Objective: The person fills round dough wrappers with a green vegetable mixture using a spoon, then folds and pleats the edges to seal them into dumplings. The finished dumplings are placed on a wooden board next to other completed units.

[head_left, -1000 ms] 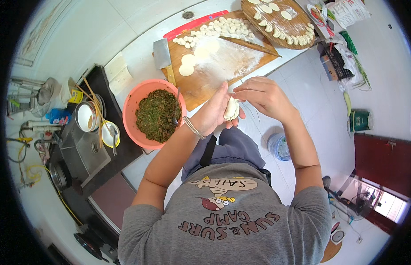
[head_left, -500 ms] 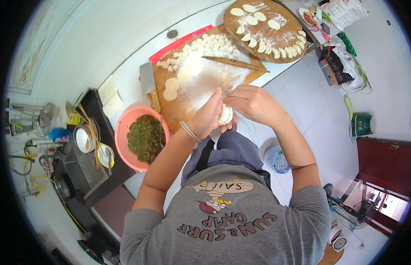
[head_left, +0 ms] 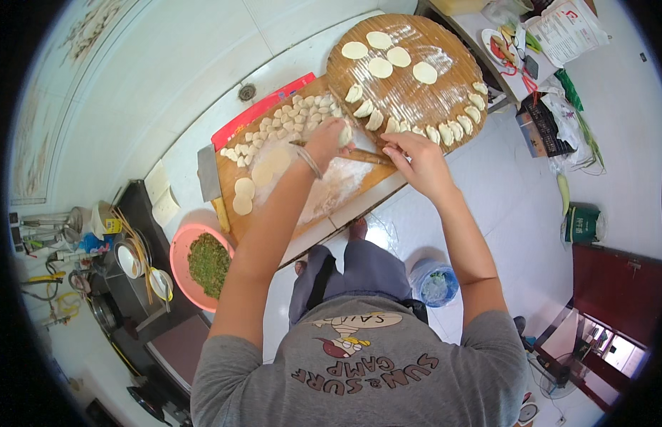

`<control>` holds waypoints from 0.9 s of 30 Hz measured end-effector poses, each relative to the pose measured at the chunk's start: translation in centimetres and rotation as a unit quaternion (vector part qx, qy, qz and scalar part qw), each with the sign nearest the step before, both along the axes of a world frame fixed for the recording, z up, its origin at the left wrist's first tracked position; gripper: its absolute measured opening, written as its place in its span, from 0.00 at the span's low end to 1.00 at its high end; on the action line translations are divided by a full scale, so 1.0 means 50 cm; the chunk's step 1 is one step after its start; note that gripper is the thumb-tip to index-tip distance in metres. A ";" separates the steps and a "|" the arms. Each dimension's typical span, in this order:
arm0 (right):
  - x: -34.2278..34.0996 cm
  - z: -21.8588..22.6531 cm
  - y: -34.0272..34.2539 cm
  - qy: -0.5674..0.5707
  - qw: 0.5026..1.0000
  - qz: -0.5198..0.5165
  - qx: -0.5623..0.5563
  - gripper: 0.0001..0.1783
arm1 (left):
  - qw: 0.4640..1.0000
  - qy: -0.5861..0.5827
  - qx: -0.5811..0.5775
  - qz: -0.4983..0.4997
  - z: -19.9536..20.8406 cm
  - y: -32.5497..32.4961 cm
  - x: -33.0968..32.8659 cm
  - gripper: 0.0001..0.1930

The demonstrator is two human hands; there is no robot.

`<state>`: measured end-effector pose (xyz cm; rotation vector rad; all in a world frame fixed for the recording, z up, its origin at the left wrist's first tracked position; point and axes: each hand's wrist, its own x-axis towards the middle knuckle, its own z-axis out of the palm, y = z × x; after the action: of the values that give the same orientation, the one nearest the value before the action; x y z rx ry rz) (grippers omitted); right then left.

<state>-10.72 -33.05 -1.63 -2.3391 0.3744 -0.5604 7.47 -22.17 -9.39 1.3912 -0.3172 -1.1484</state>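
My left hand [head_left: 325, 144] holds a pale folded dumpling [head_left: 345, 133] above the floury rectangular board [head_left: 331, 203], near the rolling pin [head_left: 370, 158]. At the near left rim of the round wooden board [head_left: 409, 99] is my right hand [head_left: 421, 165]. Its bent fingers and thumb take hold of that rim, close to the pin's end. Folded dumplings [head_left: 432, 134] line the round board's near edge, while flat round wrappers [head_left: 379, 67] lie farther back. Small dough pieces [head_left: 292, 117] cover the far part of the rectangular board, and more wrappers [head_left: 243, 196] rest at its left.
A cleaver [head_left: 208, 174] lies along the rectangular board's left edge. Below it stands a pink bowl [head_left: 180, 267] of green filling [head_left: 208, 265]. A lined bin [head_left: 434, 282] is on the floor to the right. A side table [head_left: 512, 82] at the far right carries a plate and bags.
Both hands have moved away from my body, out over the boards. My right hand has let go of the dumpling and reached the round board's rim; my left still holds the dumpling.
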 end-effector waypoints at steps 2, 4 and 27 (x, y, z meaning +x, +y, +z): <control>0.014 -0.032 -0.038 0.003 1.000 -0.020 0.009 0.09 | 0.997 -0.029 0.050 0.043 -0.023 -0.074 0.056 0.13; 0.031 -0.060 -0.074 0.014 0.999 -0.037 0.024 0.10 | 0.992 -0.096 0.071 0.027 -0.064 -0.132 0.119 0.15; 0.117 -0.221 -0.293 0.044 0.980 -0.156 0.111 0.09 | 0.672 -0.649 0.336 -0.123 -0.071 -0.349 0.192 0.17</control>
<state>-4.85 -47.73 -12.70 -2.1065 0.8145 -0.5313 17.06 -39.63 -12.95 2.7744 -1.1974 -0.1953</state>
